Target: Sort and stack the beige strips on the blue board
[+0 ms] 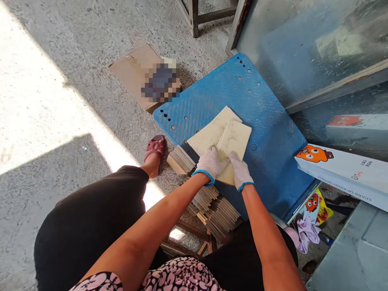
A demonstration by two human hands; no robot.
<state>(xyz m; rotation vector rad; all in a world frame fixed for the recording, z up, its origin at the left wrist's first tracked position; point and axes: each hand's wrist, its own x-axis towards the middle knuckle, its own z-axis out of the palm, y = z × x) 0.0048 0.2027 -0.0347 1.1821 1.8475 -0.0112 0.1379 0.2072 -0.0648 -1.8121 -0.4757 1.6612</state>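
Two pale beige flat sheets lie overlapped on a blue perforated board point(266, 133). My left hand point(209, 163), in a white work glove with a blue cuff, rests with curled fingers on the near edge of the lower sheet point(209, 135). Just to its right, my right hand point(240, 170), gloved the same way, grips the near edge of the upper sheet point(235, 139). Beside my left wrist and below it sits a fanned stack of thin brown sheets point(212, 204), standing on edge.
A flattened cardboard box point(133, 70) lies on the concrete floor beyond the board. My foot in a red sandal point(155, 147) stands left of the stack. A white carton with an orange cartoon face point(342, 167) sits at right, under a glass panel point(309, 44).
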